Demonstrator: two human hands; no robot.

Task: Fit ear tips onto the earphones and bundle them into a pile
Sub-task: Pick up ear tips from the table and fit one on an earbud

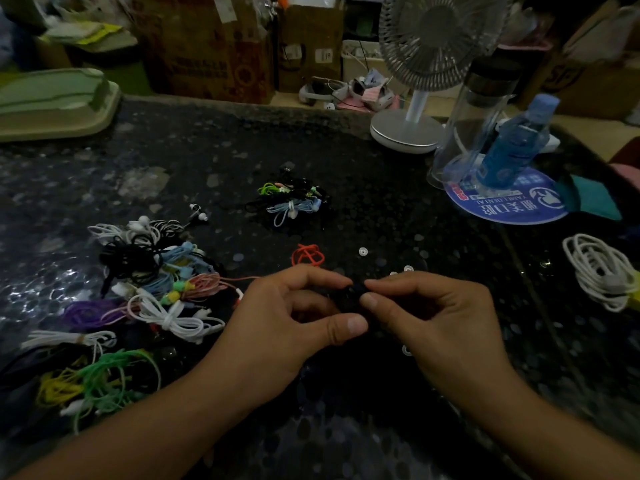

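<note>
A: Fitting the ear tip is the step in hand, as far as can be judged. The left hand (298, 317) and right hand (419, 306) meet near the middle of the counter (363, 188), fingers curled, together pinching a small black earphone (353, 293) between thumbs and forefingers.

B: Recommended method?

A: Hold the earphone body steady in one hand, then roll the tip on with the other until it seats evenly. Whether the tip is already on cannot be told; the part is dark and mostly covered.

B: Supply and output locations?

A: Loose white ear tips (363, 251) lie just beyond the right hand. Unsorted earphones (152, 271) are at the left; a small bundled pile (291, 199) sits farther back, centre.

B: Any readable writing?

A: The round blue mat (502, 206) at far right shows "DENTAL", upside down; the remaining characters are unclear.
</note>
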